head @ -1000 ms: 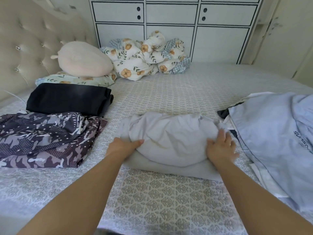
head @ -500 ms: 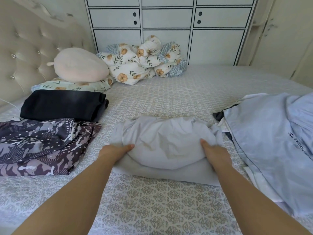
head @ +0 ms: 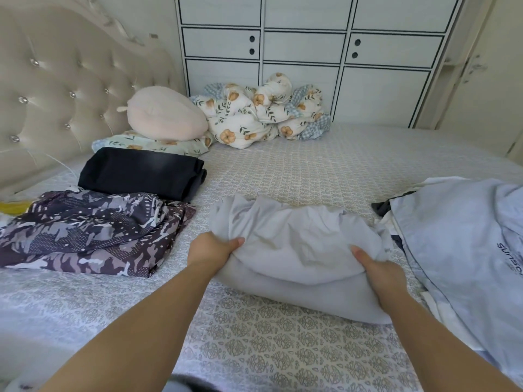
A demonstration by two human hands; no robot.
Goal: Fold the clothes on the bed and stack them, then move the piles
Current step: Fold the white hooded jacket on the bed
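Your hands had shifted from pressing flat to clutching: left hand (head: 210,250) and right hand (head: 379,274) gripped the white garment (head: 297,250). Camouflage garment (head: 90,230) left of them looked folded; pale blue clothes (head: 458,236) right remained unfolded.

Tufted beige headboard (head: 56,89) stood at far left. Pink round cushion (head: 165,116) rested on a floral pillow (head: 147,142) beside it. Bunched floral quilt (head: 263,111) lay against the white panelled wardrobe (head: 305,52) at the far edge.

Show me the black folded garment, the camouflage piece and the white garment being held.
black folded garment (head: 138,172), head view, top face.
camouflage piece (head: 90,233), head view, middle.
white garment (head: 297,241), head view, upper fold.
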